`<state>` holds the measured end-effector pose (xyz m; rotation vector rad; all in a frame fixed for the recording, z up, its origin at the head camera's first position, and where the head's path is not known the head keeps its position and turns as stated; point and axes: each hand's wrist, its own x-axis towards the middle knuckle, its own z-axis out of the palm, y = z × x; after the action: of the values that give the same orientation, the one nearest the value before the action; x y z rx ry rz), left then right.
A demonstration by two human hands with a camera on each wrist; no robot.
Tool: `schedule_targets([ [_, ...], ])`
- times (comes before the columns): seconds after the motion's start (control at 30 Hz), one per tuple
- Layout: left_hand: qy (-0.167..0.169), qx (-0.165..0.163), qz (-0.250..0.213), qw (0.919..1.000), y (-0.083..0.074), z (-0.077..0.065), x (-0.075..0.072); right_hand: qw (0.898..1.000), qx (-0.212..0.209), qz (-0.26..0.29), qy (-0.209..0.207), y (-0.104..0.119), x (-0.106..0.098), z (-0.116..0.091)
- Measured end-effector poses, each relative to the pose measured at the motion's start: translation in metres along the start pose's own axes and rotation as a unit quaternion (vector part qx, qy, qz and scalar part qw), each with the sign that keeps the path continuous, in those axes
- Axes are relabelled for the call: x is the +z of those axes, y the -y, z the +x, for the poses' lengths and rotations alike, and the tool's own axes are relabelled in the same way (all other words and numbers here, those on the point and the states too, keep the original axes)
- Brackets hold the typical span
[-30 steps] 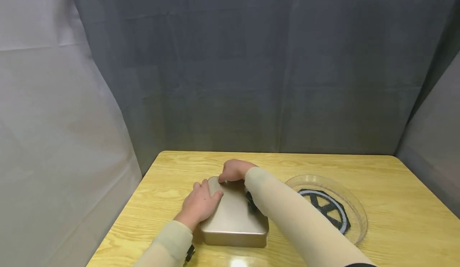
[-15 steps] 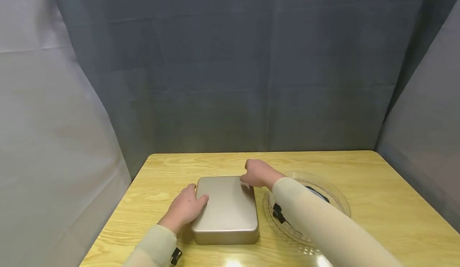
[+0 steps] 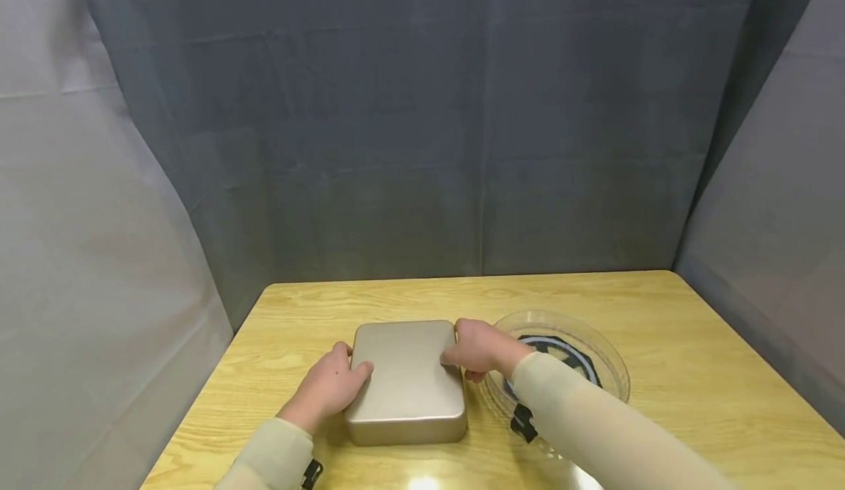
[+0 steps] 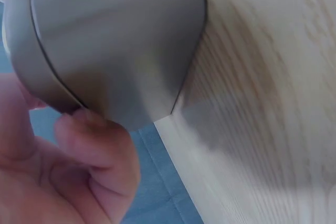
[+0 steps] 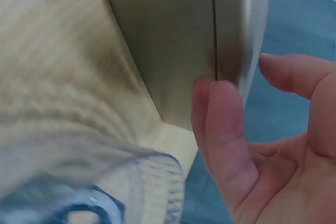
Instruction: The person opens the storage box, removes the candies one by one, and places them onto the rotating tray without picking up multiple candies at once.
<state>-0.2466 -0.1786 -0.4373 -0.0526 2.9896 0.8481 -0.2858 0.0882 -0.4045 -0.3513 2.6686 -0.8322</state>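
A rectangular metal tin (image 3: 405, 380) with rounded corners and a lid lies flat on the table. My left hand (image 3: 330, 384) holds its left side, thumb on top. In the left wrist view, the curled fingers (image 4: 100, 145) of that hand meet the seam under the lid (image 4: 21, 35). Along the right side, near the far corner, my right hand (image 3: 482, 347) grips the lid's edge. The right wrist view has its fingertips (image 5: 226, 103) against the seam and the thumb by the top edge. The lid sits on the tin; the contents are hidden.
Right of the tin stands a clear round dish (image 3: 617, 369), partly behind the right forearm. In it lies a dark spoked piece with a pale ring (image 3: 551, 342). Wood-grain table (image 3: 673, 343), grey curtains (image 3: 396, 145) behind and at both sides.
My right hand has gone from the tin's far left corner, across the far edge, to its right side. My left hand stays at the left side. The head view has shifted slightly.
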Motion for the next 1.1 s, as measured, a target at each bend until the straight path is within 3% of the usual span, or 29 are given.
schedule_targets([
  [0.23, -0.001, -0.007, 0.013, 0.9999, -0.003, -0.001, -0.002, 0.996, 0.011, 0.087, 0.030, -0.005, 0.009, -0.004],
  [0.4, -0.009, -0.014, 0.025, 0.9996, -0.003, 0.001, 0.001, 0.992, 0.012, 0.118, 0.033, -0.006, 0.012, 0.000],
  [1.1, -0.020, -0.016, 0.044, 0.9987, -0.008, -0.001, 0.008, 0.991, 0.034, 0.128, 0.015, -0.006, 0.017, -0.003],
])
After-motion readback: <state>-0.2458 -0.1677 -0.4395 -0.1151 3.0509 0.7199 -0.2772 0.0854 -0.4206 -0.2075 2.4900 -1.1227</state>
